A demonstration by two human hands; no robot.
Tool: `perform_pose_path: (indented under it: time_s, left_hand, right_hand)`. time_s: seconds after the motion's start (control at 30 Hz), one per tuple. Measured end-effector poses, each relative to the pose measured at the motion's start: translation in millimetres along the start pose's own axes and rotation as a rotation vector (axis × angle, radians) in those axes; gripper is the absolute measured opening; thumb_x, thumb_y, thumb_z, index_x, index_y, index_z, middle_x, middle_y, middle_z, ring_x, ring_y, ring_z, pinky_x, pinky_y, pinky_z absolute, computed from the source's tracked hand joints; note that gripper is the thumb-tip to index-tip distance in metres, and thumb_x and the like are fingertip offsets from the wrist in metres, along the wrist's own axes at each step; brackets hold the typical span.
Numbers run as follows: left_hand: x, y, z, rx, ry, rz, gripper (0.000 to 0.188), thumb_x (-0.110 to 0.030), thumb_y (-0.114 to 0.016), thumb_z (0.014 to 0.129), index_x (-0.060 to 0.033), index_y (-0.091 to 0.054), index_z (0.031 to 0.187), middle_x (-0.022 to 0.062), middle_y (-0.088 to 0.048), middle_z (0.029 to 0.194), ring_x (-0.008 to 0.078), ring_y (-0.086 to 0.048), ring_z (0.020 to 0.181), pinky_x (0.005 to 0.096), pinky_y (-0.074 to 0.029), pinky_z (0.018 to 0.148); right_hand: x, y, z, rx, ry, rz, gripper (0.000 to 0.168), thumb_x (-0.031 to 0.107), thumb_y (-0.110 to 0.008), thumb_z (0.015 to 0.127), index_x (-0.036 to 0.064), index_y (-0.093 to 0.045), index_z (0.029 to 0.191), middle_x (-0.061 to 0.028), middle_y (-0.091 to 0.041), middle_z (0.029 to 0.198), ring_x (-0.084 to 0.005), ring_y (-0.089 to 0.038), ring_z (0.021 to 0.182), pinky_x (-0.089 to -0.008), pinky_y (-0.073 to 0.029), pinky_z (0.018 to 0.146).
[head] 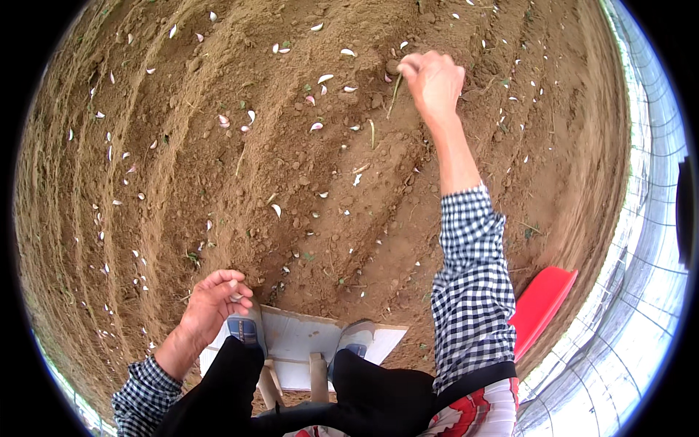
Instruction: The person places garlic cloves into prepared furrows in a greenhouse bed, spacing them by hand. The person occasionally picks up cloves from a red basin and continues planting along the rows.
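My left hand [210, 303] is held above my left shoe, with its fingers curled around a pale garlic clove [236, 297]. Out over the furrowed soil, my right hand [434, 82] has its thumb and fingers bent downward. A thin dry stalk [394, 97] extends just below its fingertips, beside a round soil clod [392, 66]. Whether the right fingers pinch anything cannot be seen. Close by lie a pinkish garlic clove [388, 78] and a white clove [404, 45]. Many more cloves are scattered along the rows, including one [277, 210] between my hands.
My shoes [355, 336] rest on a white board [297, 333]. Wooden legs [319, 377] stand on it between my knees. A red plastic object [546, 306], only partly visible, is beside my right sleeve. Wire mesh [650, 218] borders the soil at the right.
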State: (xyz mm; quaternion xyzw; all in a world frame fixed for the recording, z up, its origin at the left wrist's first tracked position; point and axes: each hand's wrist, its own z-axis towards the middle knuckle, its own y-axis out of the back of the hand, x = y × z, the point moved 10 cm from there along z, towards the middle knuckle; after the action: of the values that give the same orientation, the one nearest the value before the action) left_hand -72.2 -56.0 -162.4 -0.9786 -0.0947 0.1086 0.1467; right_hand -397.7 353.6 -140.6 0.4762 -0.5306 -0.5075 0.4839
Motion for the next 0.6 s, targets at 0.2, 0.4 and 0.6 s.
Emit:
perform_pose_path:
  time_s: [0.2, 0.4, 0.6]
  left_hand:
    - [-5, -15, 7, 0.047, -0.003, 0.005, 0.017, -0.009, -0.053, 0.098, -0.0006, -0.059, 0.111, 0.0166, -0.069, 0.092, 0.0245, -0.069, 0.077, 0.0328, -0.057, 0.068]
    - [-3, -10, 9, 0.027, 0.002, 0.0, 0.016, -0.008, -0.053, 0.098, -0.0006, -0.059, 0.111, 0.0167, -0.069, 0.092, 0.0248, -0.069, 0.077, 0.0331, -0.057, 0.068]
    - [-6, -16, 12, 0.027, 0.006, 0.023, 0.016, -0.008, -0.053, 0.097, -0.0007, -0.059, 0.11, 0.0167, -0.069, 0.092, 0.0247, -0.069, 0.077, 0.0332, -0.058, 0.068]
  right_hand:
    - [24, -20, -15, -0.027, 0.141, -0.259, 0.013, 0.032, -0.073, 0.08, 0.021, -0.074, 0.085, -0.001, -0.069, 0.087, -0.021, -0.062, 0.09, -0.0416, -0.04, 0.078]
    - [13, -16, -23, -0.131, 0.047, 0.124, 0.006, 0.023, -0.07, 0.077, 0.017, -0.072, 0.079, -0.0042, -0.069, 0.08, -0.0246, -0.061, 0.086, -0.0424, -0.039, 0.081]
    - [7, -24, -25, -0.059, 0.062, 0.002, 0.008, 0.027, -0.068, 0.085, 0.021, -0.073, 0.087, -0.0023, -0.072, 0.084, -0.0223, -0.064, 0.084, -0.0411, -0.043, 0.079]
